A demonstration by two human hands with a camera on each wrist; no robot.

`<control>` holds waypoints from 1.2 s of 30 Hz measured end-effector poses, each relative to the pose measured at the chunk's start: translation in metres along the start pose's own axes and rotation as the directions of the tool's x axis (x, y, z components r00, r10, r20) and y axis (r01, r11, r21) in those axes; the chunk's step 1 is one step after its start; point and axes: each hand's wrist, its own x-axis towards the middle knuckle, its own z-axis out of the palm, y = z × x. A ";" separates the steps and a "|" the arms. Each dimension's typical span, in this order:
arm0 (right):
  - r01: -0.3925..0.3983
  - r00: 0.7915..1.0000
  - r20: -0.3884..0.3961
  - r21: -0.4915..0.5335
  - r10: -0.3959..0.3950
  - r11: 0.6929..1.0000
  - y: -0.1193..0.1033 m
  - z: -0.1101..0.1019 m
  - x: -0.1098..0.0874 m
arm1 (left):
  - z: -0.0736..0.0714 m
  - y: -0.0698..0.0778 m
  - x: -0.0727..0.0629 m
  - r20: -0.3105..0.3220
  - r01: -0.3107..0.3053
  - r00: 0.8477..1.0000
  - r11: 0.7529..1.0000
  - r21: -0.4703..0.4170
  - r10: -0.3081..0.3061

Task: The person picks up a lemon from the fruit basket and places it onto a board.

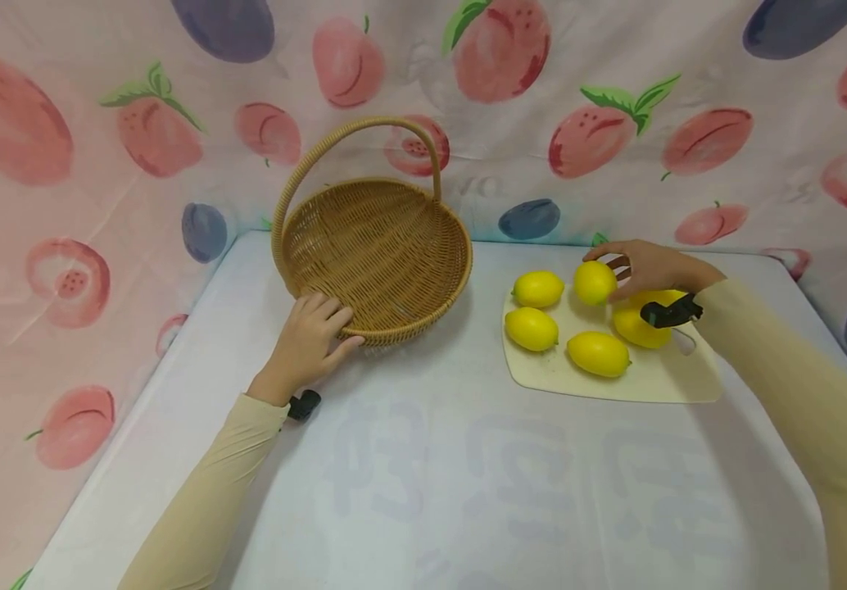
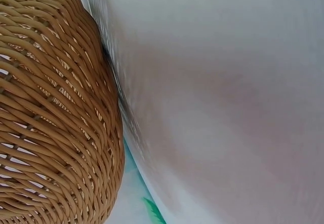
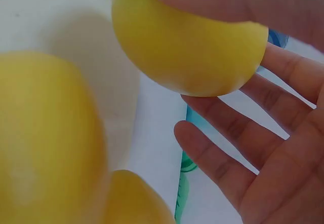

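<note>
In the head view my left hand point(image 1: 307, 344) grips the near left rim of a brown wicker basket point(image 1: 379, 254), fingers over the edge. The basket's arched handle stands up, and no fruit shows inside its bowl. My right hand point(image 1: 655, 269) pinches a yellow lemon point(image 1: 595, 283) between thumb and fingers, over the back of a cream cutting board point(image 1: 541, 377). The right wrist view shows the thumb across this lemon point(image 3: 187, 46) and fingers on its far side. Several more lemons point(image 1: 598, 354) lie on the board. The left wrist view shows the basket's woven outer side point(image 2: 55, 107), no hand.
A white cloth point(image 1: 423, 492) covers the table. Behind it and along the left hangs a fruit-print curtain point(image 1: 505, 147), close behind the basket. The board has a handle slot point(image 1: 684, 341) at its right, partly under my right wrist.
</note>
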 end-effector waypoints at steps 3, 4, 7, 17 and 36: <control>0.000 1.000 0.009 -0.027 0.000 1.000 0.001 0.005 -0.003 | 0.000 0.000 0.000 0.004 0.002 1.000 1.000 -0.001 -0.002; 0.001 1.000 0.011 -0.037 0.000 0.999 0.001 0.006 -0.003 | 0.000 0.000 0.000 0.005 0.003 1.000 1.000 -0.001 -0.003; -0.003 1.000 0.017 -0.062 0.004 0.998 0.002 0.011 -0.002 | -0.001 0.000 0.001 0.003 0.008 1.000 1.000 -0.005 -0.008; -0.042 0.998 0.053 -0.082 0.046 0.996 0.007 0.016 0.006 | -0.004 -0.008 0.004 0.032 0.049 0.998 0.998 -0.041 -0.048; -0.053 0.996 0.075 -0.054 0.057 0.997 0.012 0.015 0.006 | -0.011 -0.034 0.002 0.015 0.015 1.000 0.998 -0.066 -0.014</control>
